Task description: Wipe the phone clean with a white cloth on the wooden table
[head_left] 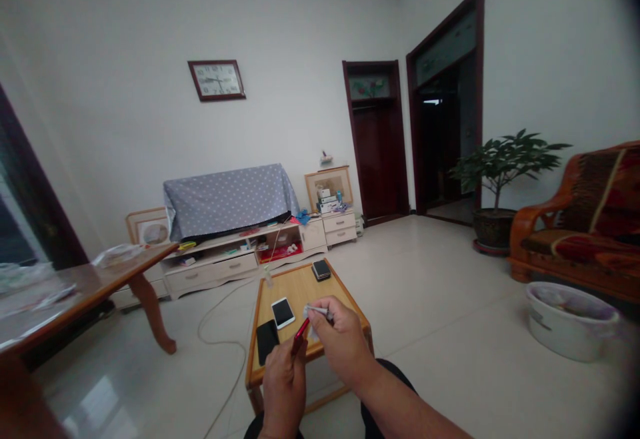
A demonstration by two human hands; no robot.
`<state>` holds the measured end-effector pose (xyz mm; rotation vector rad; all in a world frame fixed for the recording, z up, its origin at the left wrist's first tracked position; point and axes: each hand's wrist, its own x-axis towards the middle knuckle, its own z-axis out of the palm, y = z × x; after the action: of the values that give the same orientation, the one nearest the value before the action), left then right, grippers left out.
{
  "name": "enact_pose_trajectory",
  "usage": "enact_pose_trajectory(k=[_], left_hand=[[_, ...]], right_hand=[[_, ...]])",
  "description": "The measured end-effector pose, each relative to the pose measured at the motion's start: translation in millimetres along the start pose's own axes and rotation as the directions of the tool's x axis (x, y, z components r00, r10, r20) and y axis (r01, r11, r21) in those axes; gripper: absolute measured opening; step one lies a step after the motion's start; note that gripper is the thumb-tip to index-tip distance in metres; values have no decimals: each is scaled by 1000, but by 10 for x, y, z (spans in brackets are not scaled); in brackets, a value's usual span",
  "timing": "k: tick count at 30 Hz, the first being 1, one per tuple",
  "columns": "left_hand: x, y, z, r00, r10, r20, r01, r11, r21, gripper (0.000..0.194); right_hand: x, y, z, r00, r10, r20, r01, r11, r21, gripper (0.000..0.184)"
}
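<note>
In front of me, above the near part of a small wooden table (299, 279), both hands are close together. My left hand (285, 380) is closed around a slim, shiny red object (301, 336), seen edge-on like a phone. My right hand (340, 332) pinches a crumpled whitish wipe (320, 312) at the red object's upper end; whether the two touch is hard to tell. On the tabletop left of the hands lie a white phone (283, 313) and a black phone (267, 342). A dark stacked item (321, 269) sits at the far right corner.
A small clear bottle (269, 277) stands at the table's far left corner. A larger brown table (115, 269) is at left, a cable (220, 343) on the floor between. At right are a white tub (570, 322), a potted plant (495, 225) and a wooden sofa (535, 225).
</note>
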<state>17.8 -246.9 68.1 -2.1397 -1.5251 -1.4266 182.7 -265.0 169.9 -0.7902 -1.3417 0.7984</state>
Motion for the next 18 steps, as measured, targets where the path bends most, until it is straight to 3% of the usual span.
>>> enact_pose_trajectory(k=[4, 9, 15, 18], left_hand=[[7, 9, -12, 1000, 10, -21, -10, 1000, 3, 28], [31, 32, -41, 999, -4, 41, 5, 1000, -31, 28], [61, 58, -63, 999, 20, 30, -19, 999, -33, 30], [71, 71, -86, 997, -10, 73, 14, 998, -57, 30]], right_hand=[[-81, -32, 65, 995, -60, 85, 61, 998, -13, 16], [26, -38, 14, 1000, 12, -26, -12, 1000, 0, 22], [16, -35, 28, 997, -53, 63, 53, 999, 0, 18], [65, -32, 6, 1000, 4, -4, -4, 1000, 30, 22]])
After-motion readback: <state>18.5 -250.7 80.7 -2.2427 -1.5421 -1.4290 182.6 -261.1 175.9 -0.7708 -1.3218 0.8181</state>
